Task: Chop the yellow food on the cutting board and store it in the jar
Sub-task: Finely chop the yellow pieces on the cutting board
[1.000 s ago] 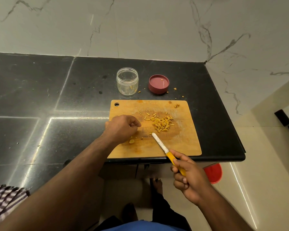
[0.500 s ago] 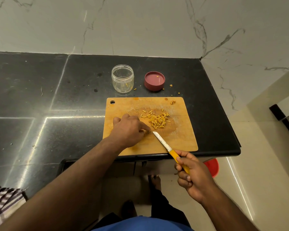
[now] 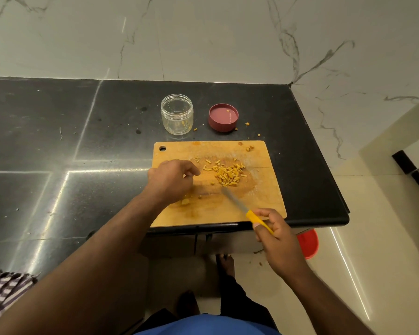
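Note:
A wooden cutting board [image 3: 264, 189] lies at the black counter's front right. A small pile of chopped yellow food [image 3: 228, 174] sits on its middle, with a few loose bits around it and one lump [image 3: 185, 201] nearer me. My left hand [image 3: 172, 180] hovers over the board's left part, fingers loosely curled, and I see nothing between them. My right hand [image 3: 273, 235] grips the yellow handle of a knife [image 3: 235, 200]. The blade's tip points at the pile's near edge. An empty clear jar [image 3: 177, 114] stands behind the board.
The jar's dark red lid [image 3: 223, 117] lies upside down to the right of the jar, with yellow crumbs around it. The counter [image 3: 324, 194] ends just right of the board. A red bucket [image 3: 309, 243] stands on the floor below. A checked cloth [image 3: 5, 291] lies at bottom left.
My left hand has pulled back from beside the blade to the board's left part and its fingers have loosened. The knife blade has shifted slightly and looks blurred.

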The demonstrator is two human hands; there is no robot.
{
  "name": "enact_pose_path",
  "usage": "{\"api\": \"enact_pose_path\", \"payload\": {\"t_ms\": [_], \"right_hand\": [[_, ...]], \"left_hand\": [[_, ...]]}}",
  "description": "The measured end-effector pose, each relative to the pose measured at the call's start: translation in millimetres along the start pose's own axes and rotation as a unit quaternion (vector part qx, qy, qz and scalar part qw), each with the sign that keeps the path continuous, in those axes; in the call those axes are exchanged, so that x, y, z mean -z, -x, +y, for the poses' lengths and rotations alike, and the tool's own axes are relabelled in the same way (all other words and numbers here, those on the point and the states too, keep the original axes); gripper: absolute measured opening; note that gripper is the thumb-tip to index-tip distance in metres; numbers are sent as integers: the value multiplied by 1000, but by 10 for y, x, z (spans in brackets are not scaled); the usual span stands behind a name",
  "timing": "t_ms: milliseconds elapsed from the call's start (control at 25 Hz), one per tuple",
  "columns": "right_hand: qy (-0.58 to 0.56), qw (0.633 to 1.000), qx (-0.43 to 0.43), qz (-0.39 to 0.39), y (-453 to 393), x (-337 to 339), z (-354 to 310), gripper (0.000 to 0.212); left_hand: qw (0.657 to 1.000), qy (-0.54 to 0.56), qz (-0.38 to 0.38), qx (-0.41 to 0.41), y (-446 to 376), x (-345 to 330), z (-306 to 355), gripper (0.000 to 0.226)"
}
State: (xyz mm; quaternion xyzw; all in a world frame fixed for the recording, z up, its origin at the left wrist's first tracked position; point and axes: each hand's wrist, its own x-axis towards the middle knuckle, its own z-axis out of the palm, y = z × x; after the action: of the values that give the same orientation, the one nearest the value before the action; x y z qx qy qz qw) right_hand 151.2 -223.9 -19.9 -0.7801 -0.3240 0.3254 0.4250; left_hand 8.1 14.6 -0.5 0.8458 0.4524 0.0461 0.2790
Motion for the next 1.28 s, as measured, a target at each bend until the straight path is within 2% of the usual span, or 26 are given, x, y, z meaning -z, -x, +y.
{"api": "enact_pose_path", "payload": {"t_ms": [80, 240, 560, 680, 840, 1000, 1120, 1280], "right_hand": [[-30, 999, 20, 18, -1, 8, -11, 26], [-37, 999, 16, -11, -23, -59, -15, 25], [-94, 995, -8, -28, -106, -179, -39, 22], [-76, 996, 0, -37, -84, -214, -86, 25], [11, 997, 32, -67, -20, -233, -115, 26], [41, 997, 35, -56, 9, -212, -63, 25], [38, 997, 34, -55, 24, -188, -47, 25], [34, 996, 39, -67, 57, -207, -68, 24]], "left_hand": [[1000, 15, 9, 13, 13, 62, -100, 25], [999, 46, 8, 16, 42, 163, -272, 23], [995, -5, -99, 5, 217, 150, -280, 10], [991, -71, -105, -36, 273, 97, -218, 16], [990, -90, -102, -48, 281, 105, -200, 13], [994, -19, -102, -36, 300, 130, -195, 5], [996, 65, -62, -7, 279, 154, -206, 6], [995, 95, -27, 2, 202, 133, -163, 9]]}}
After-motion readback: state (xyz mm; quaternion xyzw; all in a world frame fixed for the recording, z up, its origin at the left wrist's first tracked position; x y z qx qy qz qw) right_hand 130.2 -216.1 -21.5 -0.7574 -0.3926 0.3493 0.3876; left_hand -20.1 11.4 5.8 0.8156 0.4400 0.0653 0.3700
